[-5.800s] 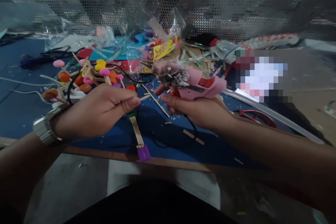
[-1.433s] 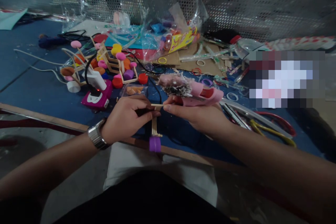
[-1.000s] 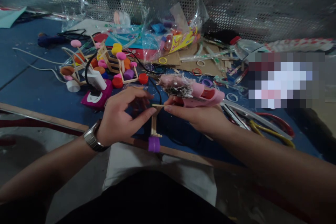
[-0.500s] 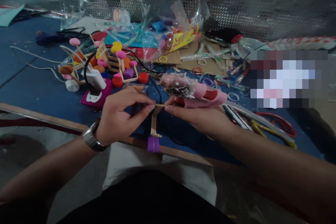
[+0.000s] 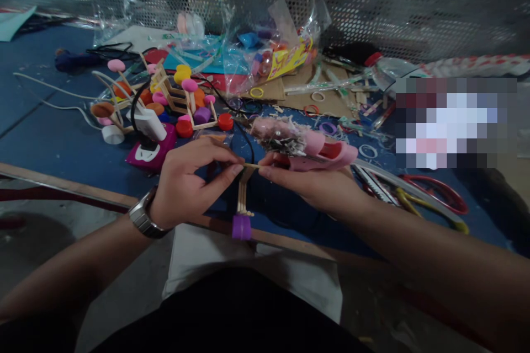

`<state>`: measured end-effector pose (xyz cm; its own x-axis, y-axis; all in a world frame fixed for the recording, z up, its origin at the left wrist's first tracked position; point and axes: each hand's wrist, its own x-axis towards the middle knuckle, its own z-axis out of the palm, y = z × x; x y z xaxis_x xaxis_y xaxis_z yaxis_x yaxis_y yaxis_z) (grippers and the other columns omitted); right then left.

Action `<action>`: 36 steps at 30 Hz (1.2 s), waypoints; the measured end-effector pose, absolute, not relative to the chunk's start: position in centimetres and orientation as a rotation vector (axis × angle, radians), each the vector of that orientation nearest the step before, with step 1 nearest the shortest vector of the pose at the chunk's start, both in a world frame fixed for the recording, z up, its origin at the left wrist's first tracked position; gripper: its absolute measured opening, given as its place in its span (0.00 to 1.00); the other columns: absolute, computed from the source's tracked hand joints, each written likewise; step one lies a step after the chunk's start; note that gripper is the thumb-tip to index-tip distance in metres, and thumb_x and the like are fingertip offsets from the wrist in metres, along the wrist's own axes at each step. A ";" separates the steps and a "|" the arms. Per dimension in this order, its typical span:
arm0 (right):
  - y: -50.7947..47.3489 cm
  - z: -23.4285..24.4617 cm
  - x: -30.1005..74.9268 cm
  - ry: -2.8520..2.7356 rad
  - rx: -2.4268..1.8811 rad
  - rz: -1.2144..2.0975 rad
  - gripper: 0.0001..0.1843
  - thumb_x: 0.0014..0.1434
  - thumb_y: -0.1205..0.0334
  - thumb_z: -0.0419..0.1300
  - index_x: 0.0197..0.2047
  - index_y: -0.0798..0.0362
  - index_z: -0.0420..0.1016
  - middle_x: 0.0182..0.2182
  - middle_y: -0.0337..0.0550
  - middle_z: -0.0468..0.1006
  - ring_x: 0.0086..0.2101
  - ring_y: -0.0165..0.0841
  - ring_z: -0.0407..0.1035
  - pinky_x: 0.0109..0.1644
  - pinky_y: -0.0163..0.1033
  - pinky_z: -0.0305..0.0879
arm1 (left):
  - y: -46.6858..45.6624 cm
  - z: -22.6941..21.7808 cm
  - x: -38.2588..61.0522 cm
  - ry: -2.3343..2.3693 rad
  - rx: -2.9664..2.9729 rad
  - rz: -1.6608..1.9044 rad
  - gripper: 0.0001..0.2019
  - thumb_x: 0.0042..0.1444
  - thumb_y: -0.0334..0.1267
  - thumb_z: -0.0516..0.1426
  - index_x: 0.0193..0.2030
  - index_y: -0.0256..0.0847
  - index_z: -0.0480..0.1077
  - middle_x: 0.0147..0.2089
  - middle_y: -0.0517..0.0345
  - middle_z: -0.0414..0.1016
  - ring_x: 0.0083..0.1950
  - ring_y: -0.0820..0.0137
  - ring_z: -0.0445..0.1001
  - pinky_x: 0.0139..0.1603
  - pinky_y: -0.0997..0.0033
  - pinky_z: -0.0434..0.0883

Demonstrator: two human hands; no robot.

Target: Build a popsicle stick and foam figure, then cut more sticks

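Between my two hands is a small craft-stick frame [image 5: 243, 196] of light wooden sticks, with a purple bottle cap [image 5: 241, 228] at its lower end. My left hand [image 5: 186, 179], with a metal watch on the wrist, pinches the left end of its top stick between thumb and fingers. The right end of that stick is pinched by my right hand [image 5: 304, 179]. A pink hot glue gun [image 5: 318, 149], its front coated with stringy glue and grey bits, lies just beyond my right hand and overlaps it in view. Whether that hand also supports it, I cannot tell.
To the left stand colourful stick models [image 5: 178, 94] and a purple power socket [image 5: 151, 149] with a white plug. Scissors [image 5: 430, 204] lie at right. Rubber bands, cardboard [image 5: 298, 91] and plastic bags cover the back, before a perforated metal panel [image 5: 372, 16].
The view has shifted very slightly. Both hands keep the same pinch on the stick frame, and nothing else has visibly moved.
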<state>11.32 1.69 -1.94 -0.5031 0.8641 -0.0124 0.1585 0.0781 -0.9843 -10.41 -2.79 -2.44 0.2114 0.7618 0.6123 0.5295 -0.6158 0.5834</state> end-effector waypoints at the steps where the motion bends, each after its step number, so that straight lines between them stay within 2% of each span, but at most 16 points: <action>1: 1.7 -1.9 11.3 -1.755 -1.006 1.467 0.07 0.54 0.55 0.69 0.33 0.46 0.76 0.36 0.39 0.82 0.40 0.36 0.79 0.50 0.42 0.77 | -2.8 -2.4 -10.4 1.222 2.239 1.360 0.03 0.62 0.32 0.64 0.39 0.44 0.77 0.37 0.57 0.84 0.40 0.66 0.81 0.42 0.62 0.78; 7: 1.6 -2.0 11.3 -1.701 -1.031 1.439 0.08 0.53 0.56 0.70 0.34 0.48 0.76 0.35 0.39 0.82 0.39 0.35 0.78 0.52 0.43 0.77 | -2.7 -2.5 -10.5 1.215 2.239 1.366 0.02 0.62 0.32 0.64 0.39 0.43 0.78 0.38 0.56 0.84 0.41 0.65 0.82 0.43 0.62 0.78; 12: 1.5 -2.1 11.3 -1.682 -1.020 1.474 0.09 0.53 0.56 0.70 0.35 0.48 0.76 0.35 0.39 0.83 0.39 0.35 0.79 0.50 0.43 0.78 | -2.7 -2.5 -10.5 1.221 2.258 1.367 0.02 0.62 0.33 0.65 0.39 0.44 0.78 0.37 0.57 0.84 0.40 0.65 0.82 0.41 0.63 0.78; 16: 1.5 -2.1 11.5 -1.649 -0.940 1.453 0.16 0.52 0.59 0.72 0.45 0.43 0.79 0.42 0.37 0.84 0.43 0.36 0.79 0.50 0.42 0.77 | -2.8 -2.6 -10.5 1.223 2.240 1.364 0.02 0.62 0.33 0.64 0.40 0.45 0.78 0.38 0.56 0.84 0.41 0.65 0.82 0.42 0.61 0.79; 18: 1.5 -2.1 11.7 -1.636 -0.968 1.457 0.17 0.52 0.58 0.72 0.45 0.42 0.80 0.43 0.37 0.84 0.43 0.36 0.78 0.47 0.41 0.77 | -2.8 -2.5 -10.5 1.224 2.241 1.365 0.03 0.62 0.33 0.64 0.40 0.46 0.78 0.38 0.57 0.84 0.41 0.65 0.82 0.42 0.62 0.79; 22: 1.6 -2.2 11.8 -1.584 -1.074 1.520 0.13 0.52 0.52 0.72 0.38 0.46 0.79 0.36 0.38 0.82 0.33 0.32 0.75 0.35 0.37 0.74 | -2.7 -2.3 -10.4 1.232 2.244 1.371 0.02 0.62 0.34 0.64 0.40 0.45 0.79 0.36 0.57 0.83 0.38 0.67 0.81 0.38 0.64 0.78; 24: 1.6 -2.2 11.7 -1.568 -1.064 1.525 0.13 0.52 0.50 0.72 0.37 0.47 0.78 0.34 0.37 0.81 0.32 0.31 0.74 0.33 0.36 0.73 | -2.7 -2.2 -10.4 1.225 2.248 1.371 0.02 0.62 0.33 0.64 0.40 0.45 0.79 0.36 0.57 0.82 0.37 0.68 0.80 0.38 0.65 0.78; 31: 1.5 -2.2 11.1 -1.614 -1.020 1.518 0.12 0.54 0.50 0.71 0.36 0.47 0.77 0.36 0.37 0.82 0.39 0.34 0.78 0.47 0.41 0.77 | -3.0 -2.4 -10.4 1.255 2.176 1.311 0.03 0.62 0.37 0.65 0.42 0.47 0.77 0.39 0.56 0.83 0.38 0.66 0.81 0.36 0.64 0.77; 36: 1.5 -2.1 11.0 -1.624 -0.998 1.481 0.10 0.54 0.53 0.71 0.35 0.47 0.76 0.37 0.38 0.83 0.41 0.36 0.79 0.48 0.42 0.77 | -3.1 -3.1 -10.4 1.292 2.067 1.260 0.14 0.57 0.44 0.69 0.45 0.42 0.76 0.41 0.54 0.83 0.35 0.68 0.81 0.35 0.67 0.79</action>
